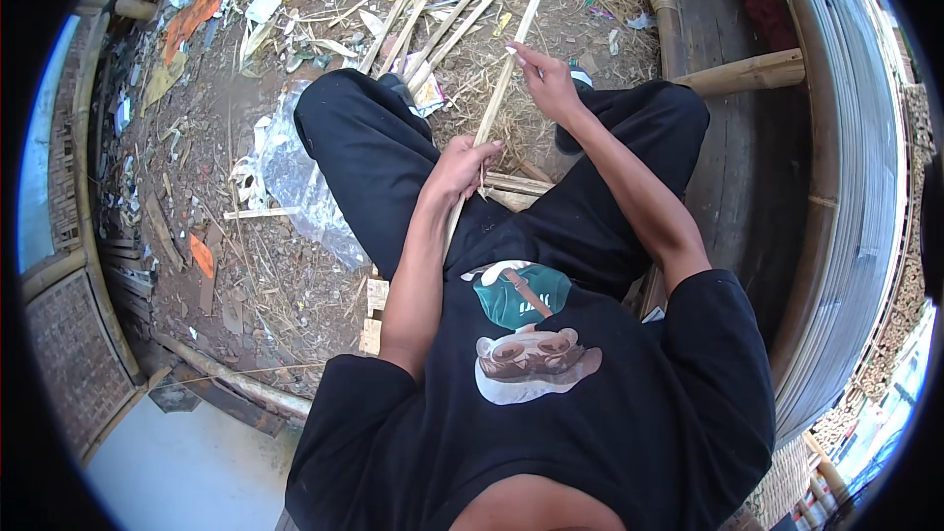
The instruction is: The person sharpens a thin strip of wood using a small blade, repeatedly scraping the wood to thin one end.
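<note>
A long pale bamboo strip (pixel 532 16) runs slantwise from my lap up past my knees, its far end beyond the top of the view. My left hand (pixel 460 169) is closed round its lower part, between my thighs. Thin splinters (pixel 483 189) stick out by the left fingers. Higher up, my right hand (pixel 547 82) meets the strip's right side with its fingertips, seemingly in a light pinch; its other fingers are partly curled. The strip's near end passes beneath my left wrist toward my shirt.
Several split bamboo pieces (pixel 454 28) lie on the littered dirt floor beyond my left knee. Clear plastic sheeting (pixel 320 192) spreads left of my leg. An orange scrap (pixel 206 5) lies far left. A bamboo pole (pixel 744 75) juts in beside my right knee, near stacked sheets (pixel 854 236).
</note>
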The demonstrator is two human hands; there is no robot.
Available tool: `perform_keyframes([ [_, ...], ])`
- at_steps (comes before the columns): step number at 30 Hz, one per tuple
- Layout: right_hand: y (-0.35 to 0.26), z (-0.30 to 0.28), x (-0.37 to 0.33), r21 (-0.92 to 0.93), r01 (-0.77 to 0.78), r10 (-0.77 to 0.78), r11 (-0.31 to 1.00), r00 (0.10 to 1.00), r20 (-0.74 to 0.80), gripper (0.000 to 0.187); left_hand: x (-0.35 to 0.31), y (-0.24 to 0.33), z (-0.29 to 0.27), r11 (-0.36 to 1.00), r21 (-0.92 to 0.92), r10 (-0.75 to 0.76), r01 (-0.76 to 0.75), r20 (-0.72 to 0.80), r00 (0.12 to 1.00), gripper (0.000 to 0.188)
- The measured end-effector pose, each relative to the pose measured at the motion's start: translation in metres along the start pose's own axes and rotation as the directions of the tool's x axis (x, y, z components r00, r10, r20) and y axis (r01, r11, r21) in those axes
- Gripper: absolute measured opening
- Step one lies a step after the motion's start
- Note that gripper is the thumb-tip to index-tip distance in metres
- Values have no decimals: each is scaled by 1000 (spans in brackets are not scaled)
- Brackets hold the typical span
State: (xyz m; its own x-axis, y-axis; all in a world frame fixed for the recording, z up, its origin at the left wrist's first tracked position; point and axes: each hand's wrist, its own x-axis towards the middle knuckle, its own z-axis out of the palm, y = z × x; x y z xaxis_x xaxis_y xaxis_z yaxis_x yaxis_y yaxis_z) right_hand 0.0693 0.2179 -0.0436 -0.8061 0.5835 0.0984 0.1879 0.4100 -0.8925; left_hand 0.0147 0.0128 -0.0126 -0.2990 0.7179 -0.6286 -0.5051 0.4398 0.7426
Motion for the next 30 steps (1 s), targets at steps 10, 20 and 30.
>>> perform_keyframes([
  [10,-5,1,17,-140,20,-11,990,998,63,26,8,-3,-1,991,137,22,-3,-133,991,31],
  [20,-10,10,17,-204,92,-110,975,991,-79,10,6,-1,2,986,169,16,4,-119,993,31],
  [30,-26,5,-1,-159,103,-121,982,987,-108,6,10,-3,0,983,185,19,-1,-98,995,29],
])
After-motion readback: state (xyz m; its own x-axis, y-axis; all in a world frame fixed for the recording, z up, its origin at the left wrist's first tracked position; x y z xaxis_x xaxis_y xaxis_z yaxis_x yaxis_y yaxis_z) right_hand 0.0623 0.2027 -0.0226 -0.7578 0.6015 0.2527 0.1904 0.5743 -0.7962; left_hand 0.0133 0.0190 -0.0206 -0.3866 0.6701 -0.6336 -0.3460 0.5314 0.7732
